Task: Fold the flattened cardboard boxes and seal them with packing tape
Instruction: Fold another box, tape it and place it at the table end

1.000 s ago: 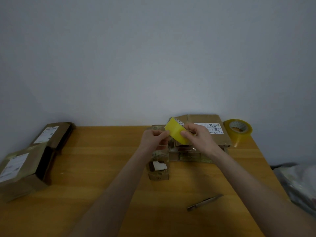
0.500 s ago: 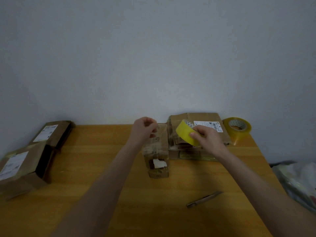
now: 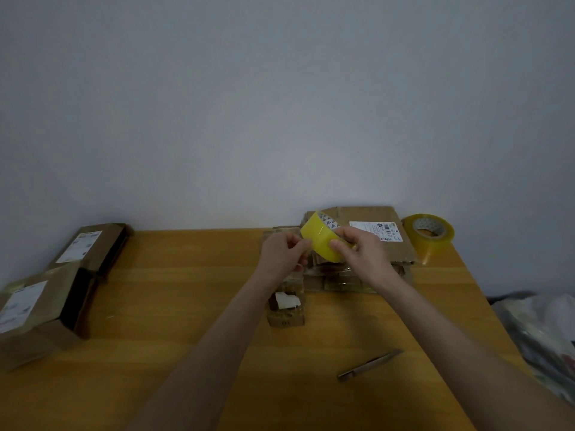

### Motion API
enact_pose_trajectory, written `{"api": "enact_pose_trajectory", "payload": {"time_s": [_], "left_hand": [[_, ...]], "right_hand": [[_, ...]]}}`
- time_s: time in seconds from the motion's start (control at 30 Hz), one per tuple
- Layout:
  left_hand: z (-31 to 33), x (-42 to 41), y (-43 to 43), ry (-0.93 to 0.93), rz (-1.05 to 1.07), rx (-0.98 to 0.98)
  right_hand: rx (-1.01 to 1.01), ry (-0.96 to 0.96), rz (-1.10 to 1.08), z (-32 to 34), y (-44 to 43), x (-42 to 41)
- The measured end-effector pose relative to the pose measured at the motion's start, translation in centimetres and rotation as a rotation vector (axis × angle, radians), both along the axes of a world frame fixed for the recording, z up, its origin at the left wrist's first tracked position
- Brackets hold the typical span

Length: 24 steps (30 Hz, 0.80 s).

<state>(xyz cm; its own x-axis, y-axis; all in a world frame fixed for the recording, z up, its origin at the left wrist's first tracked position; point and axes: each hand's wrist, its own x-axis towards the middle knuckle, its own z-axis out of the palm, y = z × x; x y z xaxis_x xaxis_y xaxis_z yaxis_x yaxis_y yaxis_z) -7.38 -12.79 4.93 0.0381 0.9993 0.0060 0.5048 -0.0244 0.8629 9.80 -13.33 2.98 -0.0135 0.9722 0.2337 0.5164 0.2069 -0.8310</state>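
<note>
Right hand (image 3: 364,256) curled round the yellow tape roll (image 3: 320,241) over the far edge of the bench (image 3: 186,290), left hand (image 3: 281,253) pinching its rim. Small box (image 3: 286,309) underneath looks not yet sealed; folded boxes (image 3: 31,306) wait at the left edge, flattened stack (image 3: 370,214) at the far edge yet to fold

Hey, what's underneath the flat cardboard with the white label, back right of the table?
The flat cardboard lies on a stack of more flattened boxes, edges showing in front. The right hand and yellow tape roll cover the stack's left part.
</note>
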Motion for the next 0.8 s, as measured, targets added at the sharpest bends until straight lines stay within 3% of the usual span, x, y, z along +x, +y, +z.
{"api": "enact_pose_trajectory", "payload": {"time_s": [0.1,0.23,0.4,0.63,0.8], "left_hand": [[-0.3,0.2,0.0,0.298,-0.016,0.161],[-0.9,0.3,-0.2,0.389,0.047,0.291],[-1.1,0.5,-0.4,0.381,0.111,0.491],[-1.7,0.5,0.2,-0.102,0.263,0.274],[-0.8,0.4,0.2,-0.284,0.272,0.176]], "right_hand": [[0.007,-0.233,-0.013,0.0,0.0,-0.1],[0.055,-0.501,-0.022,0.9,-0.1,-0.1],[0.036,-0.555,-0.02,1.6,0.2,-0.1],[-0.031,-0.51,0.022,2.0,0.4,-0.1],[-0.047,-0.435,0.047,2.5,0.7,0.0]]}}
